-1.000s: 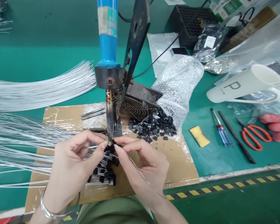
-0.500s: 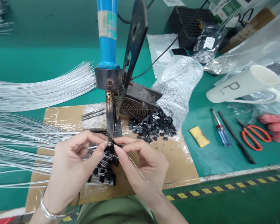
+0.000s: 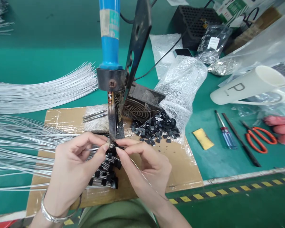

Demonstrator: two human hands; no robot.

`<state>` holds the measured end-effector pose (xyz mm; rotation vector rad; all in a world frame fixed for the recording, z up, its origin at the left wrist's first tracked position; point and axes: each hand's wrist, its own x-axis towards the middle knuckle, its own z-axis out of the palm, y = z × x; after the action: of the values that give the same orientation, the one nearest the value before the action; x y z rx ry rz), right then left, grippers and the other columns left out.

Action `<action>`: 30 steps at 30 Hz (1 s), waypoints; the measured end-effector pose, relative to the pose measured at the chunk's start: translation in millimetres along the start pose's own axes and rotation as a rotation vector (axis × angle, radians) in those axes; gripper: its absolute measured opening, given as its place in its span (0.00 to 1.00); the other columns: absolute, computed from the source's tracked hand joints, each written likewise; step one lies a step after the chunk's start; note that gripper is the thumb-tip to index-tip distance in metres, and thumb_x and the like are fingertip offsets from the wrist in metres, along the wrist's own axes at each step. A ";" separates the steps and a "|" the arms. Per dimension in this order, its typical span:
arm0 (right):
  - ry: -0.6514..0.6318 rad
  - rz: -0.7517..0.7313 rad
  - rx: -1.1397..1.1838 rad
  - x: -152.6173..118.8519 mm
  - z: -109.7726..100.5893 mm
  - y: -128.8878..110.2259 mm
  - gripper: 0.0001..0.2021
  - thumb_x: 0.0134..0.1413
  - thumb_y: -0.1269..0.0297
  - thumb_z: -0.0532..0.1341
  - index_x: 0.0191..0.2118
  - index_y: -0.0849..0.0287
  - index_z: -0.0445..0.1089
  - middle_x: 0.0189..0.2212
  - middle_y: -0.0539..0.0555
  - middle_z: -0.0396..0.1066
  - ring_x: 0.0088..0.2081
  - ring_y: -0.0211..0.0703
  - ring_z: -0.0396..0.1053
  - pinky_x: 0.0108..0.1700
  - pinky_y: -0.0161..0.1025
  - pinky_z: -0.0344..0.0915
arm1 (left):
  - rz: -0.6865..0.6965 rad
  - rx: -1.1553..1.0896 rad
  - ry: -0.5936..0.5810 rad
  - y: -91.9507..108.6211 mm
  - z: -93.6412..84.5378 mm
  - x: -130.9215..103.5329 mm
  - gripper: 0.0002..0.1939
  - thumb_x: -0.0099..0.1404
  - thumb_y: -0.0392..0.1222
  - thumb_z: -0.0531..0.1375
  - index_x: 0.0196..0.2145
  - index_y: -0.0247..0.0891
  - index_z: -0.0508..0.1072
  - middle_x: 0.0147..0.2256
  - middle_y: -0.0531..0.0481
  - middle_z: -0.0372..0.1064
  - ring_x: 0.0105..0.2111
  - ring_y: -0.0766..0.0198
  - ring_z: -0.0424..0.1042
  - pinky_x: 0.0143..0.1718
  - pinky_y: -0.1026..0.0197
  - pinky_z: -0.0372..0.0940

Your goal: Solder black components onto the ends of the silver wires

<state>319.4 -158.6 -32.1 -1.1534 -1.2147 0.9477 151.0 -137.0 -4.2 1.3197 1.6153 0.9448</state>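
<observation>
A blue-handled soldering iron [image 3: 110,50] is held upright, tip down, in a black clamp. Just at its tip, my left hand [image 3: 78,161] pinches a small piece between thumb and forefinger; the fingertips hide most of it, and a pale wire runs back from there. From the other side, my right hand [image 3: 144,167] pinches a thin strand of solder wire [image 3: 144,178], which trails down across the palm to the wrist. Below the fingertips lie several wires ending in black connectors [image 3: 106,174].
Cardboard [image 3: 180,167] covers the work spot. A fan [image 3: 140,104] and a pile of black connector housings [image 3: 159,126] are behind my right hand. Wire bundles [image 3: 42,91] lie left. A sponge [image 3: 203,138], screwdriver [image 3: 228,136], orange-handled cutters [image 3: 258,139] and white mug [image 3: 242,87] lie right.
</observation>
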 end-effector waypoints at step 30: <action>-0.015 0.058 0.016 -0.9 -0.5 0.9 0.07 0.64 0.74 0.69 0.35 0.55 0.77 0.43 0.54 0.87 0.43 0.46 0.85 0.46 0.40 0.82 | -0.007 -0.006 -0.018 -4.7 1.5 0.0 0.03 0.61 0.41 0.71 0.30 0.43 0.83 0.34 0.52 0.84 0.28 0.66 0.78 0.29 0.68 0.70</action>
<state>319.9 -159.4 -33.1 -1.1765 -1.1888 1.0095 150.7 -137.8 -9.1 1.3138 1.6011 0.9304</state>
